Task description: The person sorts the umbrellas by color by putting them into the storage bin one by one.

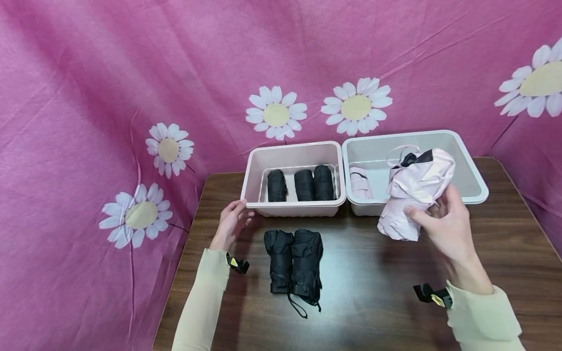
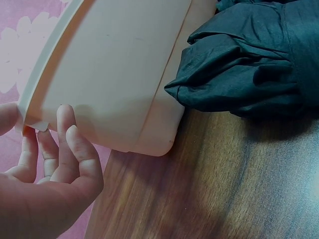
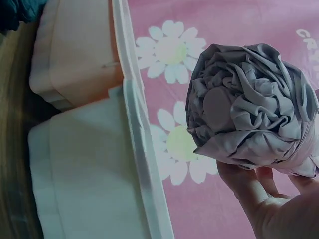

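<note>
My right hand (image 1: 452, 229) grips a pale pink folded umbrella (image 1: 410, 200) above the front edge of the light grey bin (image 1: 480, 195). Its gathered end and round knob face the right wrist camera (image 3: 254, 109). Inside that bin lies another pink umbrella (image 1: 361, 183), partly hidden by the front wall. With thumb and fingers, my left hand (image 1: 230, 224) pinches the front left rim corner of the pinkish bin (image 1: 298, 210). Three black folded umbrellas (image 1: 324, 183) lie in this bin. Two more black umbrellas (image 1: 278, 263) rest side by side on the table.
Both bins stand side by side at the back of the brown wooden table (image 1: 364, 302). Behind them hangs a pink cloth (image 1: 210, 73) with white daisies. A wrist-strap loop (image 1: 297, 307) trails toward the front from the black umbrellas.
</note>
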Demonstrator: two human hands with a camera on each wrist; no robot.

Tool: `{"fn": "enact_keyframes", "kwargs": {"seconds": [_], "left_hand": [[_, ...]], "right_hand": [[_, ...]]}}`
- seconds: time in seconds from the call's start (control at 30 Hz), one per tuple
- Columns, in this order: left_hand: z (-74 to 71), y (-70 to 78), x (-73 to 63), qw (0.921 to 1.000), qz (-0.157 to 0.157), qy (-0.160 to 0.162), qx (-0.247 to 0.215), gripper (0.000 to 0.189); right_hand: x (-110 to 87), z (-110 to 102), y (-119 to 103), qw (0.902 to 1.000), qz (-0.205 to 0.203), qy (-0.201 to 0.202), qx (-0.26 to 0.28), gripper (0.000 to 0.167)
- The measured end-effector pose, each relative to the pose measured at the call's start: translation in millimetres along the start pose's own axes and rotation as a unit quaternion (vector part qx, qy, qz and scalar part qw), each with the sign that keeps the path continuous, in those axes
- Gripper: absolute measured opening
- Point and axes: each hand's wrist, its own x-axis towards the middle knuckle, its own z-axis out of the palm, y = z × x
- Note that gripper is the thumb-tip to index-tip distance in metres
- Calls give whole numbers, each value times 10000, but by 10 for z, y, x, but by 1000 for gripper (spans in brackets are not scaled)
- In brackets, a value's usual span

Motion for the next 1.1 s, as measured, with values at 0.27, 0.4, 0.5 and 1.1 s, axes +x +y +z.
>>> {"fn": "enact_keyframes", "kwargs": {"seconds": [0.27,0.4,0.5,1.1], "left_hand": [[3,3,-10,10000,11,26,22,16],[0,8,-10,10000,-25,28,75,20],[-3,9,-8,9999,-43,30,101,21],[-7,14,-13,10000,-28,17,52,15]], "right_hand": [[131,-51,-85,9970,-23,206,746,75],[173,-83,-87,9937,39,291,1079,73],[196,-105,-82,9926,125,352,1155,70],[381,-213,-135,9863,559,667,1398,62]]}}
